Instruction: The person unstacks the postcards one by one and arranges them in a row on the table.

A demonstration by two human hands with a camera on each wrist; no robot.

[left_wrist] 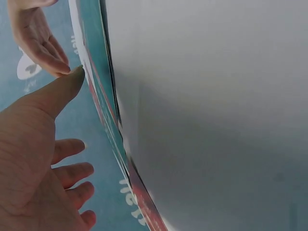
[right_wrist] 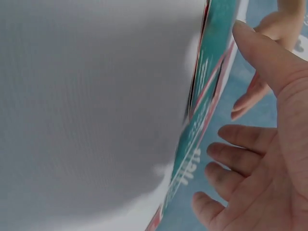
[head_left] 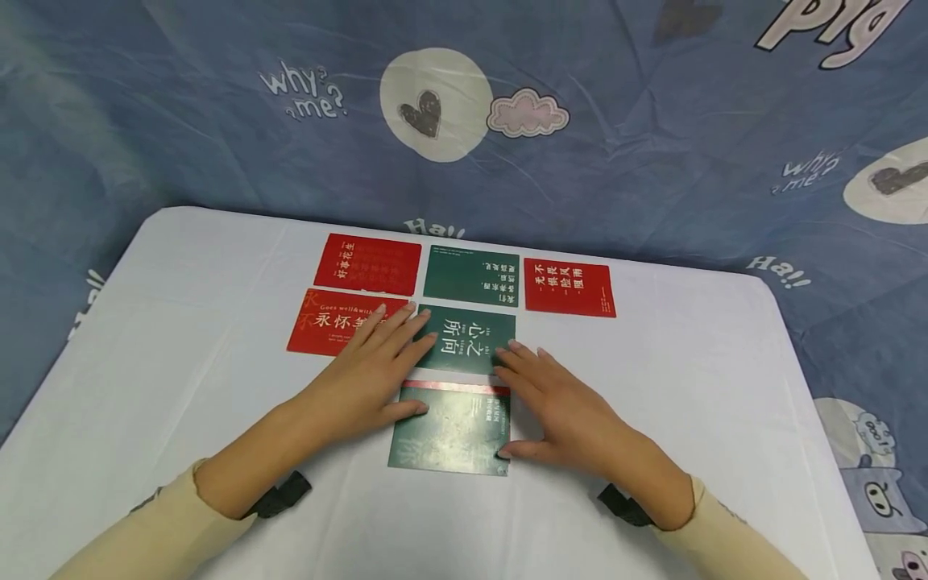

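Observation:
A front green card (head_left: 449, 439) lies on the white table, with a red strip (head_left: 464, 387) showing along its far edge. My left hand (head_left: 355, 395) has its fingers extended over the red card (head_left: 326, 326) and the left edge of the middle green card (head_left: 467, 342); its thumb reaches over the front green card's left side. On the other side, my right hand (head_left: 573, 415) has its fingertips at the middle green card's right edge and its thumb at the front card's right edge. Both wrist views show loosely spread fingers holding nothing. Fingertip contact is hard to tell.
Along the back lie a red card (head_left: 370, 266), a green card (head_left: 471, 276) and another red card (head_left: 569, 287). A blue printed cloth (head_left: 616, 161) hangs behind the white-covered table (head_left: 689, 379). Black straps (head_left: 279, 495) sit by the wrists.

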